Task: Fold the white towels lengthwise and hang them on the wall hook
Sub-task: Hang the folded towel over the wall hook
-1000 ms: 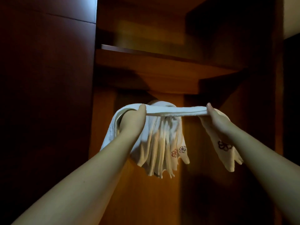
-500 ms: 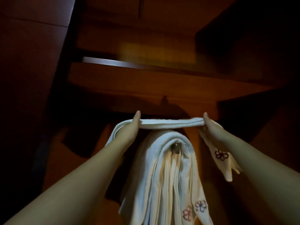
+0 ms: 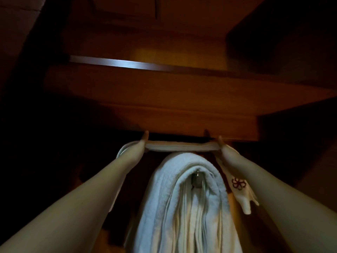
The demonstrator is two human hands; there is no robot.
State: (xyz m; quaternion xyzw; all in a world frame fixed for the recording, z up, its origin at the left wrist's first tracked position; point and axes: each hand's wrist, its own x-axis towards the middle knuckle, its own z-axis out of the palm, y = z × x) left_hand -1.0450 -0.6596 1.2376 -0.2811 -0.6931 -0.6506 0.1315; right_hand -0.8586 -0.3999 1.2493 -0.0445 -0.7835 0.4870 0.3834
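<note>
Both hands hold one folded towel (image 3: 179, 146) stretched flat, 12 o'clock of the hook (image 3: 197, 179). Left hand (image 3: 137, 149) has its grip clamped on the left end, thumb up over the top edge; right hand (image 3: 226, 150) is clamped on the right end the same way. The loose corner with the flower mark (image 3: 238, 183) hangs at 4 o'clock of the right hand.

Step, judged: drape it over the hook. Keep the span taut, centre it over the hook, bring it toward the wall, then lower so both tails fall even.

The hook already carries a thick pile (image 3: 182, 207) of towels, so the tip is nearly buried; the new one could slide off.

Shelf (image 3: 164, 106) underside sits just at 12 o'clock of the thumbs, so little room upward. Open room at 3 and 9 o'clock; it is dark there.
</note>
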